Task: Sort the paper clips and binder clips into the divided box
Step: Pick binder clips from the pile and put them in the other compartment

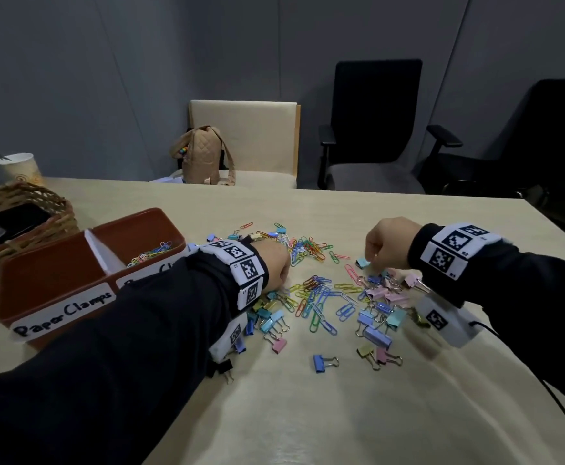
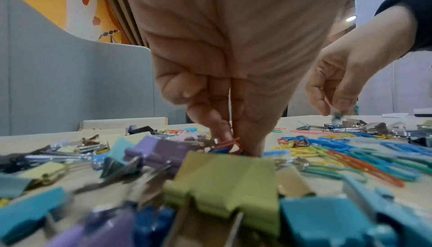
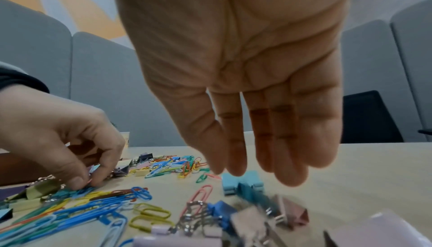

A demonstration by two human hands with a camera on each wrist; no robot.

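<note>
Coloured paper clips (image 1: 314,297) and pastel binder clips (image 1: 378,310) lie mixed on the table. My left hand (image 1: 279,283) reaches down into the pile's left side. In the left wrist view its thumb and fingers (image 2: 233,140) pinch a red paper clip (image 2: 230,143). My right hand (image 3: 245,168) hovers with its fingers straight, holding nothing, just above a light blue binder clip (image 3: 243,182) (image 1: 362,262). The brown divided box (image 1: 90,263) stands at the left. Its far compartment holds paper clips (image 1: 153,253). Its near compartment is labelled "Paper Clamps".
A wicker basket (image 1: 23,213) and a paper cup (image 1: 19,167) stand behind the box at far left. A beige chair with a bag (image 1: 204,156) and black office chairs (image 1: 375,122) stand beyond the table's far edge. Bare tabletop (image 1: 308,414) lies near me.
</note>
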